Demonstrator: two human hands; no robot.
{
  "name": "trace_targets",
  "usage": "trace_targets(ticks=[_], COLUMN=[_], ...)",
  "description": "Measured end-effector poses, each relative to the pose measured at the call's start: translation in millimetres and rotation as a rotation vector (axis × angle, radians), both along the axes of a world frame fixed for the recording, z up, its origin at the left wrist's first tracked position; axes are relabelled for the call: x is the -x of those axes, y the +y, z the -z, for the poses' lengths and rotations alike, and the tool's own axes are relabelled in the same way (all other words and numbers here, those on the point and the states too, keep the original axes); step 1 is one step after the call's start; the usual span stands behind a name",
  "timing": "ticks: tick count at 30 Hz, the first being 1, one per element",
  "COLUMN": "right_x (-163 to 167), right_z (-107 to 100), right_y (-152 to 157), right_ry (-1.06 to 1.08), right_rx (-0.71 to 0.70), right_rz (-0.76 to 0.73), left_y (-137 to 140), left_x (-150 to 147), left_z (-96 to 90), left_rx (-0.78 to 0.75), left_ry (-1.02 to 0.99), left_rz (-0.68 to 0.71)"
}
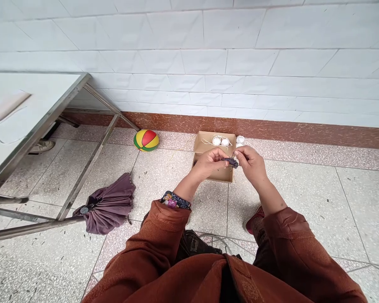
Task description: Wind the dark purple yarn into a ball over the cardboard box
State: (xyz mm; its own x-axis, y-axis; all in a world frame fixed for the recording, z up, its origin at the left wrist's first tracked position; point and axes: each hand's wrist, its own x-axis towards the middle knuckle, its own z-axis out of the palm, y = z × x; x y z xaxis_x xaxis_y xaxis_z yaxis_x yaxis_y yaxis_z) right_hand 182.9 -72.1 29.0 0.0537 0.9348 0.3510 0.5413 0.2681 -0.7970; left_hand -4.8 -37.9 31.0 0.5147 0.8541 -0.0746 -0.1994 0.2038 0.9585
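A small bundle of dark purple-grey yarn (pixel 231 162) is gripped between the thumb and fingers of my left hand (pixel 208 163). Close against its right side, my right hand (pixel 252 164) is closed in a pinch, with what looks like a thin dark strand of the yarn at the fingertips. Both hands are held above an open cardboard box (pixel 199 144), partly covering it. Two white yarn balls (pixel 220 141) with loose pale ends lie in the far part of the box. Another white yarn ball (pixel 240 139) rests on the floor beside its right wall.
A metal-framed table (pixel 60 90) stands at left, with a rolled tan object (pixel 11 107) on top. A folded purple umbrella (pixel 112 204) is near its legs. A colourful ball (pixel 146 140) sits by the tiled wall (pixel 183 63). Part of a shoe (pixel 42 146) shows under the table.
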Motion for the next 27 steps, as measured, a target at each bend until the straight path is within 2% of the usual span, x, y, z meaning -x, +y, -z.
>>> trace_targets(ticks=[2, 4, 9, 11, 13, 15, 17, 19, 21, 24, 27], right_x=[1.1, 6.2, 17.9, 15.4, 9.7, 4.1, 2.2, 4.9, 10.7, 17.2, 14.3], right_z=[9.2, 15.6, 6.9, -0.1, -2.8, 0.5, 7.8, 14.4, 16.0, 6.9, -5.7], right_y=[1.0, -1.2, -10.4, -9.9, -6.6, -2.4, 0.0, -0.8, -4.5, -10.2, -10.3], right_ry=[-0.007, -0.05, -0.142, -0.117, -0.079, -0.047, -0.045, -0.084, -0.131, -0.125, -0.054], right_rx=[0.044, 0.084, 0.067, 0.015, -0.023, -0.018, 0.044, 0.128, 0.17, 0.101, 0.006], right_rz=[-0.01, -0.064, -0.256, -0.223, -0.13, -0.054, -0.04, -0.083, -0.164, -0.278, -0.225], left_y=[-1.1, 0.0, 6.8, 7.1, 5.1, 2.2, 0.1, 0.4, 3.0, 7.7, 7.6], left_x=[-0.4, -1.4, -2.9, -3.1, -3.4, -3.7, -3.9, -3.9, -3.7, -3.2, -3.6], left_z=[-1.4, -0.6, 6.3, 7.2, 5.7, 2.5, -0.2, -1.1, 0.1, 4.4, 7.8], left_rx=[0.059, 0.072, -0.096, -0.143, -0.149, -0.103, -0.028, 0.019, 0.012, -0.067, -0.131], left_ry=[-0.071, -0.089, 0.158, 0.217, 0.176, 0.078, -0.013, -0.064, -0.053, 0.081, 0.201], left_rz=[0.007, -0.077, -0.308, -0.29, -0.196, -0.084, -0.029, -0.055, -0.14, -0.272, -0.263])
